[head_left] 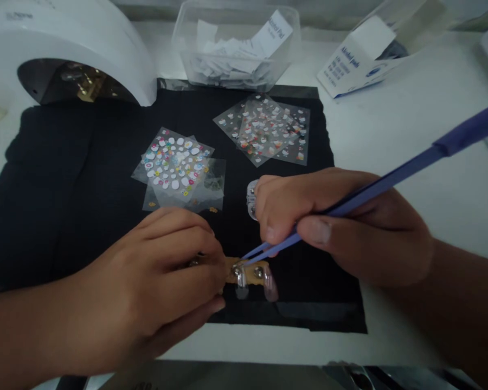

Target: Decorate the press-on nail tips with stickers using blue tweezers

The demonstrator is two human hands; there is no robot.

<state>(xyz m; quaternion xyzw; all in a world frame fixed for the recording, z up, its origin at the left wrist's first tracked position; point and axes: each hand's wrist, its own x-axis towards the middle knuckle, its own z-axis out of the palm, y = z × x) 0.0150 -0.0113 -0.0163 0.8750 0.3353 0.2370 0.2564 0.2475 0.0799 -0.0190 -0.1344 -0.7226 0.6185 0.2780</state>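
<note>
Left hand pinches the left end of a tan nail-tip holder strip at the black mat's near edge, right hand clamps purple tweezers, tips touching the strip, sticker sheets farther back.

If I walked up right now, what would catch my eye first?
Two hands meet at the front of a black mat: the right hand pinches purple tweezers onto a small tan holder steadied by the left hand. Behind them lie colourful sticker sheets, with a white domed lamp at far left.
</note>
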